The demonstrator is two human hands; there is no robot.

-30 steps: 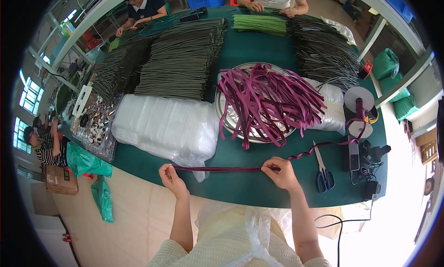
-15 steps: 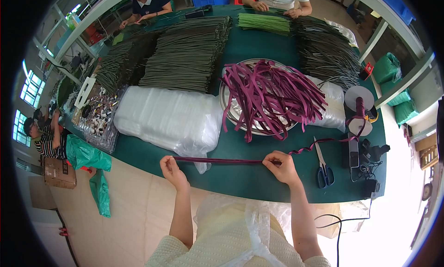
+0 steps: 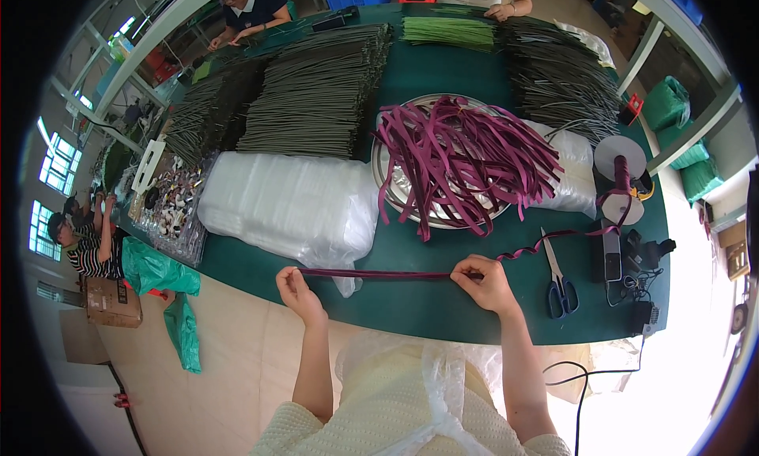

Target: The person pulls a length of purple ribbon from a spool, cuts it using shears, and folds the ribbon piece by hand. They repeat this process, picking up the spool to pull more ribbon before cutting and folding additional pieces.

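Observation:
A dark purple velvet ribbon [image 3: 379, 275] is stretched straight between my hands, just above the front of the green table. My left hand [image 3: 301, 294] pinches its left end between thumb and fingers. Closed on the ribbon farther right is my right hand [image 3: 484, 284]. Past that hand the ribbon curls loosely and runs up to a spool [image 3: 621, 176] with pale round flanges. Scissors with dark blue handles [image 3: 558, 278] lie to the right of my right hand. Beyond my hands, a heap of cut purple ribbons [image 3: 466, 163] rests on a round metal tray [image 3: 381, 171].
A plastic-wrapped white bundle [image 3: 288, 199] lies left of the tray. Dark green stems [image 3: 316, 92] and light green ones [image 3: 448, 32] are stacked farther back. A small grey device [image 3: 612, 254] with cables sits at the right edge. Two people work across the table.
My hands hold the ribbon in nearly the same place. The view has shifted slightly. Across the table, one person's hand has lifted away from the light green stems.

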